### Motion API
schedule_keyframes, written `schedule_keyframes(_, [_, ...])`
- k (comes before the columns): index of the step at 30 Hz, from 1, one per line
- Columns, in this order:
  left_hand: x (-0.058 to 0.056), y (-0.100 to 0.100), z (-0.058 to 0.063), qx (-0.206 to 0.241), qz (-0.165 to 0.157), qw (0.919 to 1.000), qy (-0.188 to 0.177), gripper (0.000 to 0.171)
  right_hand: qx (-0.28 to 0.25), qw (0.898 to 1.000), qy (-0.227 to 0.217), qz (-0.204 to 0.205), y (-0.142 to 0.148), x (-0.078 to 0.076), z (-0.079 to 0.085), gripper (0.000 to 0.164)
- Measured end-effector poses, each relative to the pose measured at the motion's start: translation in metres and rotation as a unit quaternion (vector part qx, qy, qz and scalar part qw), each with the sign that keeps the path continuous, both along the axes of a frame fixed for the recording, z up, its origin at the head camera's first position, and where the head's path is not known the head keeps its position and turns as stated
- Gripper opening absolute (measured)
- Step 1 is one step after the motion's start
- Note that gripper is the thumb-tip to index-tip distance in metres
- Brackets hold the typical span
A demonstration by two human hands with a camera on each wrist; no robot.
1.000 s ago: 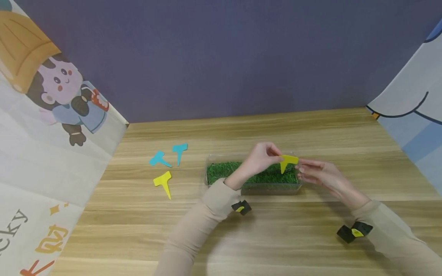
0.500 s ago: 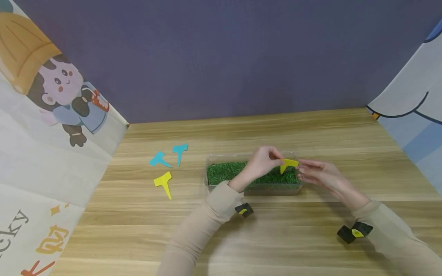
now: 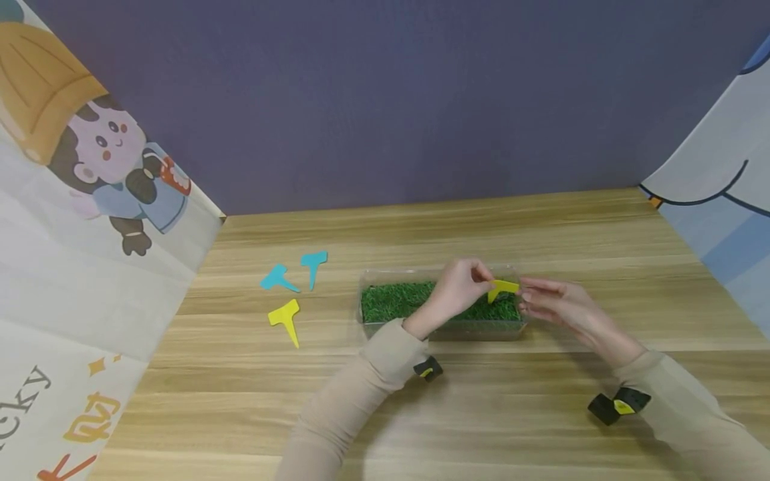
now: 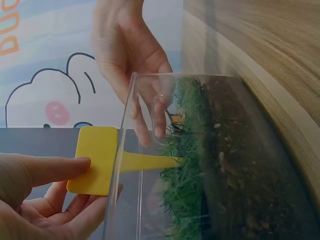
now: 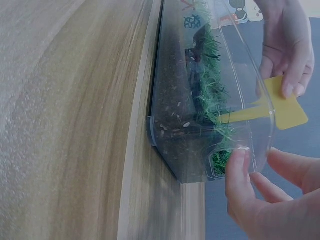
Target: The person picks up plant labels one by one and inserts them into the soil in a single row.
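Note:
My left hand [image 3: 454,290] pinches the wide head of a yellow T-shaped plant label [image 4: 102,145] between thumb and fingers. The label's narrow stake points down inside a clear plastic planter box [image 3: 442,331], and its tip meets the green grass [image 4: 182,195] in the left wrist view. Dark soil [image 4: 230,180] lies under the grass, seen through the wall. At the box's right end is my right hand [image 3: 568,310], fingers extended, with fingertips [image 5: 239,157] at the end wall beside a rounded cutout.
Left of the box, two blue plant labels [image 3: 313,262] [image 3: 277,276] and another yellow label [image 3: 285,314] lie flat on the wooden table [image 3: 240,394]. A dark panel [image 3: 385,100] rises along the back, with printed sheets [image 3: 66,267] at the sides.
My left hand has lowered the yellow plant label toward the grass, coming slightly nearer to me. My right hand stays at the box's end.

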State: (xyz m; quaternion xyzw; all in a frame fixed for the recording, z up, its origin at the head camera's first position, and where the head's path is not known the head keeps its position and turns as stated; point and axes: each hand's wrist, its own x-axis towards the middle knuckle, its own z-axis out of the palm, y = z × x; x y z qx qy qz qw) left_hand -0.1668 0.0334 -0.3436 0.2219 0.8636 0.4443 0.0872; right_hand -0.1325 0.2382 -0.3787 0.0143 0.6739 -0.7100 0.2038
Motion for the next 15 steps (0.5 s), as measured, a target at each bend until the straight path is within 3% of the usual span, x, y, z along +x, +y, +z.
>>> schedule_keyframes(15, [0.0066,0.0069,0.0016,-0.093,0.014,0.9937,0.060,0.004,0.008,1.000,0.004,0.003,0.0008,0.0005,0.0008,0.069])
